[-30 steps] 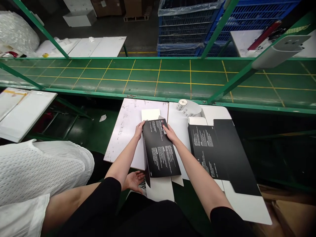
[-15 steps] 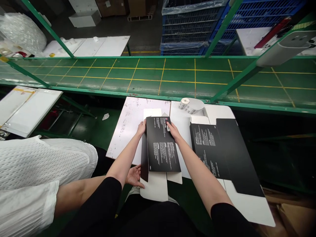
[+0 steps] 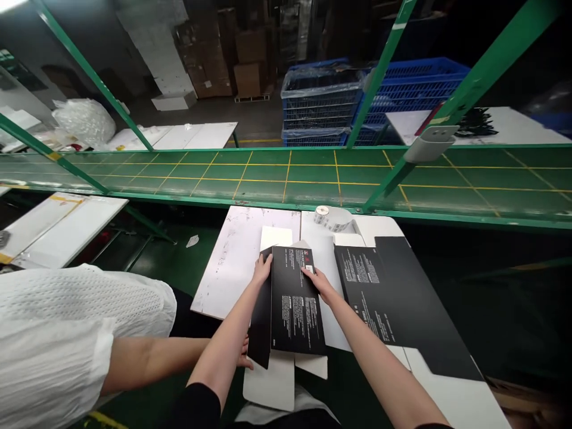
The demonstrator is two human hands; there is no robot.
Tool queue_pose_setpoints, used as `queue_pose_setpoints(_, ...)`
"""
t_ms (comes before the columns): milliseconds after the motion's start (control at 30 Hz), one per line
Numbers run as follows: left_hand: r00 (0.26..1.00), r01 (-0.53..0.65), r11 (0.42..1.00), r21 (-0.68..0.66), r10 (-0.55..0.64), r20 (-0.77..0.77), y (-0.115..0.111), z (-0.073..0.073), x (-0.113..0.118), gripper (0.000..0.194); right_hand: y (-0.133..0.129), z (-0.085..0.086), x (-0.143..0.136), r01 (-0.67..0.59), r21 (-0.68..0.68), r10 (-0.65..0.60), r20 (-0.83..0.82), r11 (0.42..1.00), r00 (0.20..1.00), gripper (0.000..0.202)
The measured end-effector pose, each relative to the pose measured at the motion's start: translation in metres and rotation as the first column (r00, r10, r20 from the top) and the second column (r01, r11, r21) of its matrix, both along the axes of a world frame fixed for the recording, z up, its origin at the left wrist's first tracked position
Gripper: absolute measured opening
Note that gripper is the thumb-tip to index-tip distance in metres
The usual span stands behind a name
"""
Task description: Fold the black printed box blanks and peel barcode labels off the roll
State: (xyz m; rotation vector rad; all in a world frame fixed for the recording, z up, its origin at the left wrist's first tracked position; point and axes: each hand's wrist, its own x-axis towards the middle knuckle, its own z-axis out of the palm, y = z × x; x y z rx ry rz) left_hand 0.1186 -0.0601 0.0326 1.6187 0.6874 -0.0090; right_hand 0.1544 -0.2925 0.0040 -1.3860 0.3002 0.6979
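Observation:
Both my hands hold a black carton (image 3: 295,304) with white print, partly squared up into a box shape over the white work board (image 3: 232,262). My left hand (image 3: 263,269) grips its upper left edge. My right hand (image 3: 318,282) presses on its upper right edge. White flaps stick out at the far end and the near end of the carton. Another person's hand (image 3: 245,354) reaches in from the left, under my left arm, touching the carton's near left corner.
A stack of flat black cartons (image 3: 393,298) lies to the right. A label roll (image 3: 330,217) stands by the green conveyor (image 3: 313,179). A person in a white top (image 3: 67,333) sits at my left. Blue crates (image 3: 322,107) stand beyond the belt.
The camera has tilted up, showing more of the room beyond the conveyor. The carton has opened further, its left side panel showing wider. Both hands keep their grip.

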Motion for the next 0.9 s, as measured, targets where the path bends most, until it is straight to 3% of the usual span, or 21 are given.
queue_pose_setpoints(100,1.0,-0.02,0.999,0.047,0.02,-0.015,-0.018,0.013,-0.02,0.061,-0.004,-0.003,-0.005,0.068,-0.009,-0.068,0.014,0.998,0.998,0.042)
queue_pose_setpoints(167,1.0,-0.009,0.999,0.053,0.008,0.028,-0.035,0.028,-0.047,0.066,-0.008,-0.007,-0.008,0.113,-0.021,-0.113,0.021,0.993,0.993,0.036)
queue_pose_setpoints(267,0.991,0.042,0.999,0.018,-0.044,0.123,-0.066,0.055,-0.115,0.063,-0.016,-0.009,-0.011,0.151,-0.037,-0.15,0.04,0.988,0.988,0.031)
queue_pose_setpoints(367,0.982,0.132,0.989,-0.065,-0.121,0.147,-0.1,0.072,-0.206,0.042,-0.023,-0.006,-0.01,0.202,-0.075,-0.197,0.07,0.977,0.978,0.026)
queue_pose_setpoints(433,0.987,0.138,0.982,-0.132,-0.125,0.105,-0.122,0.069,-0.264,0.048,-0.025,-0.004,-0.008,0.245,-0.094,-0.238,0.081,0.965,0.968,0.021)
queue_pose_setpoints(533,0.994,-0.026,0.939,-0.344,-0.014,-0.112,-0.146,0.048,-0.325,0.061,-0.026,-0.002,-0.009,0.287,-0.086,-0.281,0.075,0.954,0.957,0.017)
queue_pose_setpoints(600,0.98,-0.121,0.916,-0.382,0.049,-0.193,-0.155,0.036,-0.342,0.071,-0.024,-0.004,-0.013,0.284,-0.055,-0.281,0.057,0.957,0.958,0.017)
queue_pose_setpoints(667,0.965,-0.223,0.899,-0.376,0.147,-0.219,-0.161,0.031,-0.344,0.075,-0.02,-0.007,-0.018,0.265,-0.015,-0.265,0.031,0.964,0.964,0.02)
queue_pose_setpoints(900,0.857,-0.516,0.817,-0.258,0.486,-0.172,-0.17,0.047,-0.304,0.068,0.0,-0.017,-0.02,0.176,0.083,-0.168,-0.094,0.981,0.981,0.031)
